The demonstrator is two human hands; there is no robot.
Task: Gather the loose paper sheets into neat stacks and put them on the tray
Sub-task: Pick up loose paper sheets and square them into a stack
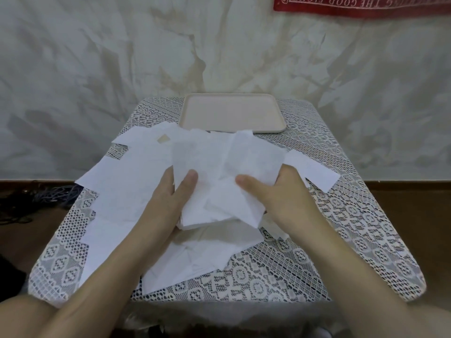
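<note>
Head view, one frame. "Hands?" asks the first note-taker.

"Both clamped on the same bundle of sheets point(219, 191), one at each side," the second answers. "Left hand point(168, 193): thumb flat on top, fingers under the paper, out of sight. Right hand point(278, 191): same, thumb on top, fingers hidden behind. The hands are apart, with the bundle between them."

"Where is the bundle?"

"Lifted above the middle of the tabletop point(353, 240), over more paper. It is ragged: edges not aligned, corners poking out at several angles. Long axis runs away from the person, toward the tray point(280, 124). Far edges fan out and, in view, reach the tray's near rim. Touching or not, cannot tell."

"Tray?"

"Beige, rectangular, at the far edge of the tabletop, centred. Long axis left to right, across the bundle's."

"Rest of the paper?"

"Loose sheets point(127, 174) lie flat and overlapping on the lace cloth point(268, 276), mostly left of the hands and under them. One strip point(314, 172) lies just right of the right hand, long axis slanting from far-left to near-right. A red banner point(361, 6) hangs at upper right."
</note>
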